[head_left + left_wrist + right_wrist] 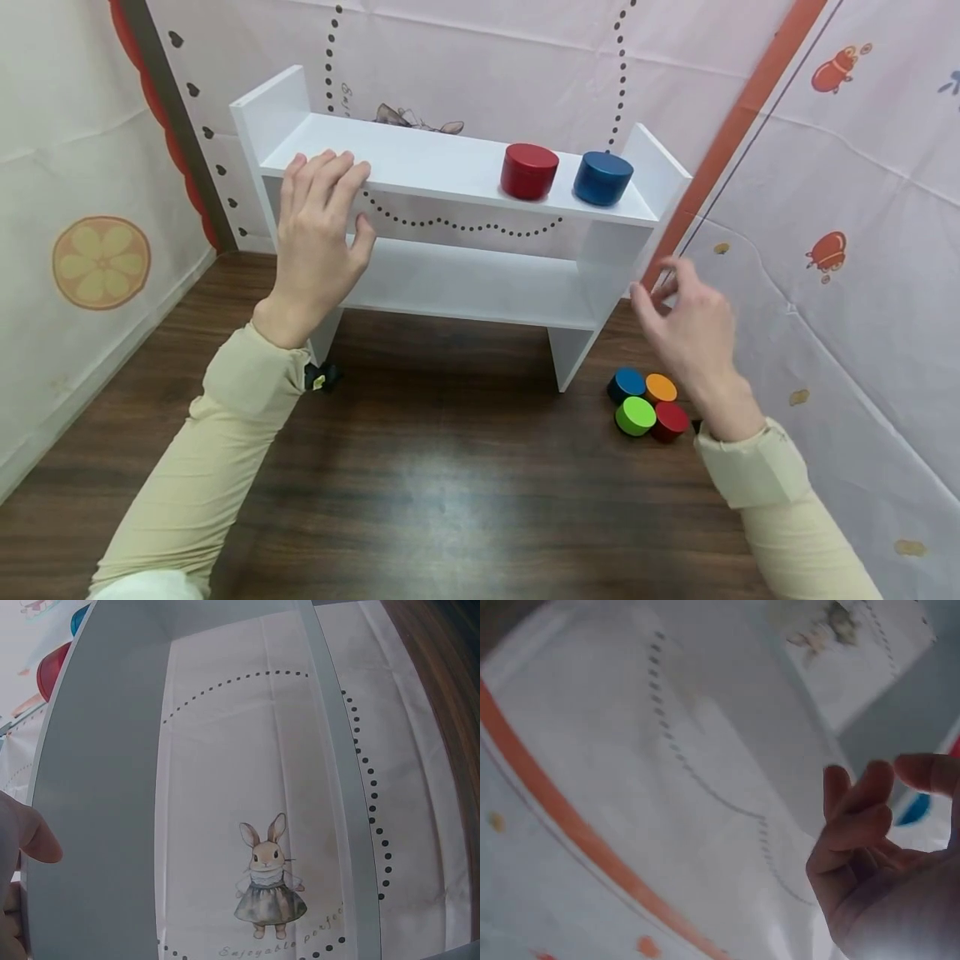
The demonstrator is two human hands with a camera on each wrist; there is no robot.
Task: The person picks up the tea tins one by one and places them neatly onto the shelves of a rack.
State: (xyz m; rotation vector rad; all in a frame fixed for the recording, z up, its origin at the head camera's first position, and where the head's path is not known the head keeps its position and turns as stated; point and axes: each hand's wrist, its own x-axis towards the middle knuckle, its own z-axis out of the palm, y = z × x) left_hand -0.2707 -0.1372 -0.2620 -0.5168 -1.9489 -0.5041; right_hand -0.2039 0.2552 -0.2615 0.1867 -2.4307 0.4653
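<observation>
A white two-tier shelf unit (450, 279) stands against the back wall. On the right part of its top board sit a red round tin (528, 172) and, beside it, a blue round tin (602, 177). My left hand (315, 237) is at the top board's front edge near the left end, fingers extended and thumb apart, holding nothing. The left wrist view has its thumb (39, 836) overlapping the grey-looking board. To the right of the unit hangs my right hand (693, 325), fingers loosely bent around empty space. In the right wrist view part of the blue tin (915, 810) shows behind that hand.
On the dark wood floor, right of the shelf, a blue tin (627, 383), an orange tin (661, 387), a green tin (635, 416) and a red tin (670, 421) cluster together. A small black object (322, 377) lies by the shelf's left foot. Printed cloth walls enclose the sides.
</observation>
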